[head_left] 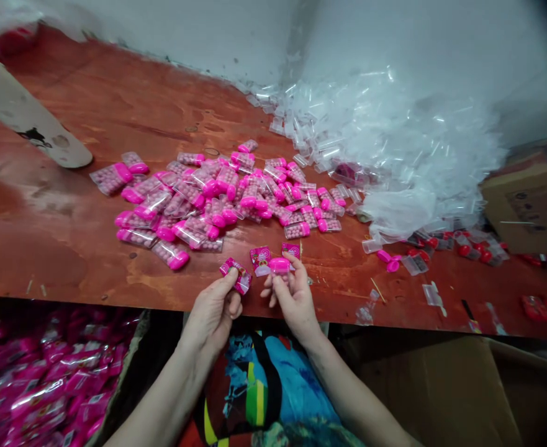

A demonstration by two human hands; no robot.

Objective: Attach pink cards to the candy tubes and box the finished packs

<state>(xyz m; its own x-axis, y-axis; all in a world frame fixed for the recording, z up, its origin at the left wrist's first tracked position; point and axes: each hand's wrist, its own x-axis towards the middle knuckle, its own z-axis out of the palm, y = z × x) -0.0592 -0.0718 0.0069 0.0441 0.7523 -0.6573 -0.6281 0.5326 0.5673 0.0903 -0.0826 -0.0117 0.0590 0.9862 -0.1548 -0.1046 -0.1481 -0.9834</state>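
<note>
In my left hand (215,307) a small pink printed label (241,279) is pinched between thumb and fingers, just over the table's front edge. My right hand (294,298) grips a small clear candy container (280,266) with a bright pink cap, its cap end pointing away from me. Two more printed pieces lie just beyond my hands: a pink label (260,257) and another label (292,249). Behind them spreads a pile of filled candy containers (217,192) with pink caps and pale pink balls inside.
A heap of clear empty containers (394,136) stands at the back right by the wall. Pink caps (389,261) and red-capped pieces lie right. A tall translucent bottle (35,118) is at left. Below the table edge, a box holds pink packed items (54,379); a cardboard box (441,391) sits right.
</note>
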